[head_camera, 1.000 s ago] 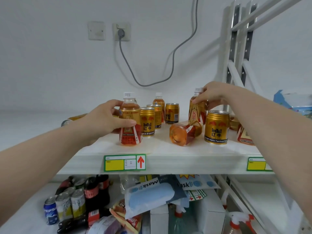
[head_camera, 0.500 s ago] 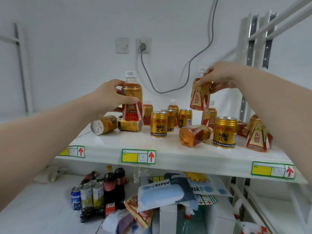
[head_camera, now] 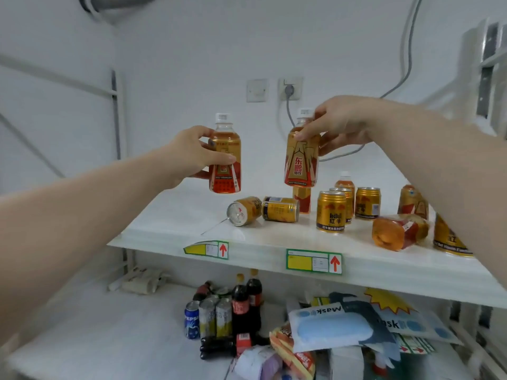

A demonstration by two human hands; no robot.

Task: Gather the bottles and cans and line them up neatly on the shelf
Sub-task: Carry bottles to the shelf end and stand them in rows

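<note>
A person's left hand [head_camera: 192, 154] and right hand [head_camera: 340, 124] each hold an amber energy-drink bottle upright in the air above a white shelf [head_camera: 175, 215], at the centre of the frame. The left hand's fingers and thumb wrap the label of the left bottle [head_camera: 225, 160]. The right hand pinches the right bottle [head_camera: 301, 163] at its shoulder, just under the white cap. The two bottles hang side by side, apart from each other and clear of the shelf.

Below them, two gold cans lie tipped on their sides, the left can [head_camera: 244, 211] showing its silver end and the right can [head_camera: 280, 209] just beside it. Right of these stands an upright Red Bull can [head_camera: 331, 211], with a second upright can [head_camera: 367, 202] and a small capped bottle [head_camera: 344, 182] behind it. A toppled bottle [head_camera: 397, 231] lies near the shelf's front edge at the right of the frame, beside another gold can [head_camera: 447, 239] partly hidden by the right forearm.

Green-and-yellow price tags [head_camera: 314, 260] line the shelf's front edge. On the lower shelf stand a Pepsi can [head_camera: 192, 319], dark cola bottles [head_camera: 247, 303] and a mask packet [head_camera: 334, 327].
</note>
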